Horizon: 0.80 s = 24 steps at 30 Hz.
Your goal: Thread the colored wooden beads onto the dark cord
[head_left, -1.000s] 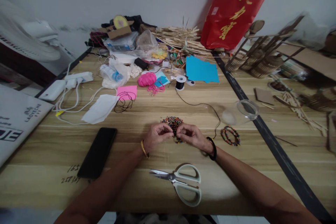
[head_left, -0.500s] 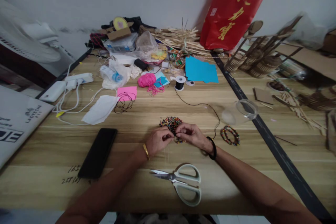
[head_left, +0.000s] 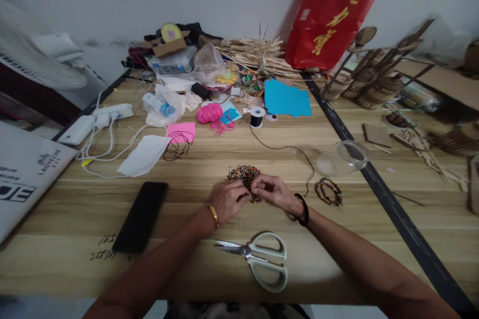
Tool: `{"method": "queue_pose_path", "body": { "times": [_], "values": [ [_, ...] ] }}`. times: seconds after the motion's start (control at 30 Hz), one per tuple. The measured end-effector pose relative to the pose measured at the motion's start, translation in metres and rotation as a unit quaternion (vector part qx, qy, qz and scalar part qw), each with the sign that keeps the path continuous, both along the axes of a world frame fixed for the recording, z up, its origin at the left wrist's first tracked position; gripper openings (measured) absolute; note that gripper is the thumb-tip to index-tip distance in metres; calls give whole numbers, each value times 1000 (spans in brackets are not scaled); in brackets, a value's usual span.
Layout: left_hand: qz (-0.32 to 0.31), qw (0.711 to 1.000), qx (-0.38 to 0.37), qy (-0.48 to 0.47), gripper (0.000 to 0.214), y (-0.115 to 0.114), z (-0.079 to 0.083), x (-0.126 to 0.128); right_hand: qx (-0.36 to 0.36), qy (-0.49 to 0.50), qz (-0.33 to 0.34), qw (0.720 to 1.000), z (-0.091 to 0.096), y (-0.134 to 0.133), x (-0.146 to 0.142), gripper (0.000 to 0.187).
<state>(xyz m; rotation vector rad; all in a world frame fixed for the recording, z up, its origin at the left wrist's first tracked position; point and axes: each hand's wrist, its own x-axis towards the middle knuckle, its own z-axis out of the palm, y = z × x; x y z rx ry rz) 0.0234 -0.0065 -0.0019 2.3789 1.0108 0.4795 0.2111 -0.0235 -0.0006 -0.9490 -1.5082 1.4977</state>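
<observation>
A heap of small multicoloured beads (head_left: 244, 173) lies on the wooden table (head_left: 224, 154) in front of me. My left hand (head_left: 231, 200) and my right hand (head_left: 272, 193) meet at the heap's near edge, fingertips pinched together on beads and what looks like a thin black cord (head_left: 288, 148). That cord runs back to a black spool (head_left: 257, 117). A finished beaded bracelet (head_left: 328, 192) lies to the right of my right wrist. Exactly what sits between my fingertips is too small to make out.
Scissors (head_left: 258, 257) lie near the front edge, a black phone (head_left: 141, 216) to the left. A clear plastic cup (head_left: 343, 157) lies on its side at right. Pink yarn (head_left: 209, 113), blue paper (head_left: 286, 99), white chargers (head_left: 93, 119) and clutter fill the back. A red bag (head_left: 333, 10) leans on the wall.
My left hand has shifted slightly right and closer to my right hand; both stay pinched at the bead heap. Nothing else has moved.
</observation>
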Motion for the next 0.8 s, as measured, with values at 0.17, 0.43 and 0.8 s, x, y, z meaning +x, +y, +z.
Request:
{"method": "queue_pose_path", "body": {
  "times": [0.17, 0.43, 0.8],
  "values": [
    [2, 1000, -11, -15, 14, 1, -1, 0, -1, 4, -2, 1000, 1, 0, 0, 34],
    [86, 966, -163, -181, 7, 7, 1, -1, 0, -3, 0, 1000, 2, -1, 1, 33],
    [100, 887, -337, -300, 25, 15, 9, -7, -3, 0, -12, 1000, 0, -2, -1, 33]
  ]
}}
